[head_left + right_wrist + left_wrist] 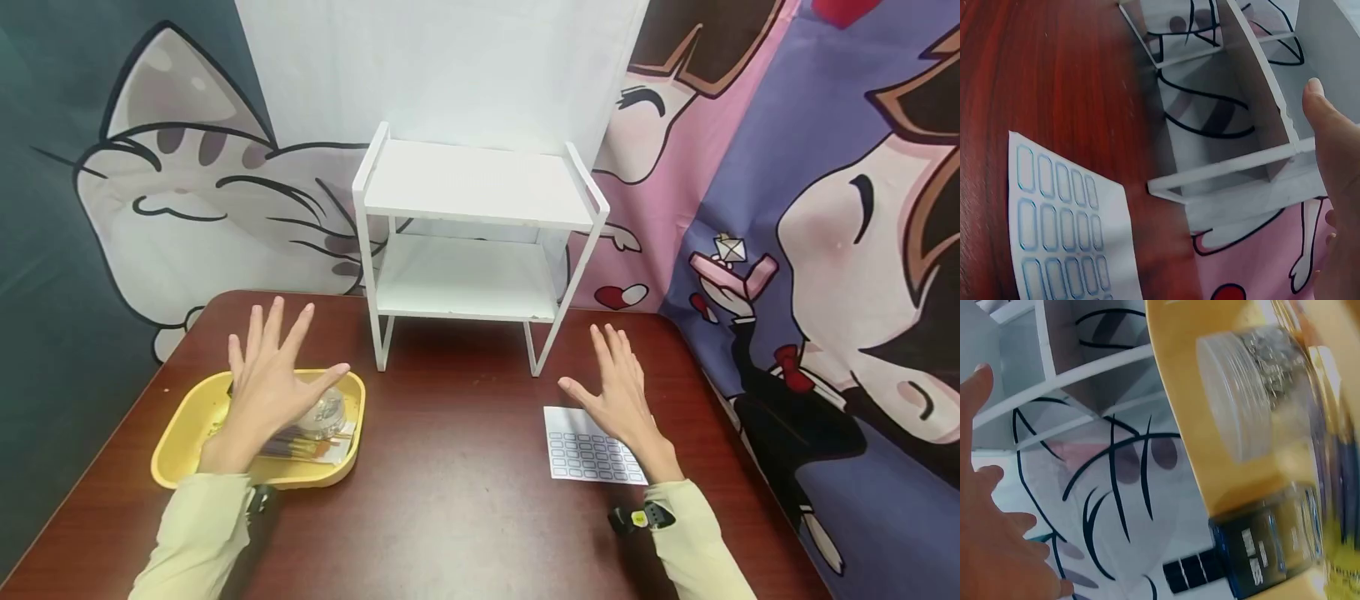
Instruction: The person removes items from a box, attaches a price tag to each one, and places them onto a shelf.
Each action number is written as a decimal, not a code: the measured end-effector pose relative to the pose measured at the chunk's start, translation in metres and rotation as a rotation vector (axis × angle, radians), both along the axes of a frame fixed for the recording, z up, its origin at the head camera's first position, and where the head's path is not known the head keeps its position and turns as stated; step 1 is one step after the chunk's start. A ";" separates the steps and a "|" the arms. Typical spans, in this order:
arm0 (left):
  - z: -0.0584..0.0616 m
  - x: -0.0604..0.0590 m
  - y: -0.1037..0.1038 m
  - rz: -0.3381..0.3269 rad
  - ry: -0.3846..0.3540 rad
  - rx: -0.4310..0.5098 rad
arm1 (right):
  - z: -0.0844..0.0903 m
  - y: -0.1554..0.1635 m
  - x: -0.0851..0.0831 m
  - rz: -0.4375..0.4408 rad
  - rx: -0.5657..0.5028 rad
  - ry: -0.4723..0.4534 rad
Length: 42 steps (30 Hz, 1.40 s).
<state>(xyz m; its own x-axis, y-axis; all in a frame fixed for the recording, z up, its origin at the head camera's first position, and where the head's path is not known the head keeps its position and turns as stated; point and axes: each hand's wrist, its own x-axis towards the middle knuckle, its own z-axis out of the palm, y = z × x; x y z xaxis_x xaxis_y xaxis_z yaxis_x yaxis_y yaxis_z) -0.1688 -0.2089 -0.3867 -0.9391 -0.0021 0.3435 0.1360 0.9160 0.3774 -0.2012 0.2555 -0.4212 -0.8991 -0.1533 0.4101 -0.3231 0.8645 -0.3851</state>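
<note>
My left hand (272,396) is held with fingers spread over a yellow tray (174,423), holding nothing. Inside the tray lie a round clear jar (1235,397) with small shiny pieces in it, a dark glass bottle (1266,544) with a black cap, and several slim brushes (300,447). On the right, my right hand (621,392) hovers with straight fingers above a white sheet of blue-edged labels (592,446), also holding nothing. The hand and forearm cover part of that sheet in the head view. Both wrists carry a small dark device.
A white two-tier shelf (476,179) stands at the back middle of the reddish-brown table (442,483). Behind it hangs a cloth backdrop (450,67) with a cartoon cat on the left and cartoon figures on the right.
</note>
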 end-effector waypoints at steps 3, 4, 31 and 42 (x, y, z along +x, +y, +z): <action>0.001 0.008 -0.010 -0.034 0.034 -0.002 | -0.002 -0.007 0.003 0.042 -0.016 0.023; 0.001 0.010 -0.013 -0.047 0.047 -0.003 | -0.002 -0.010 0.004 0.062 -0.018 0.028; -0.041 0.056 -0.097 -0.071 0.080 0.190 | -0.019 -0.129 0.010 0.453 0.028 -0.051; -0.065 0.066 -0.116 -0.042 0.041 0.252 | -0.026 -0.177 -0.001 0.527 -0.002 -0.097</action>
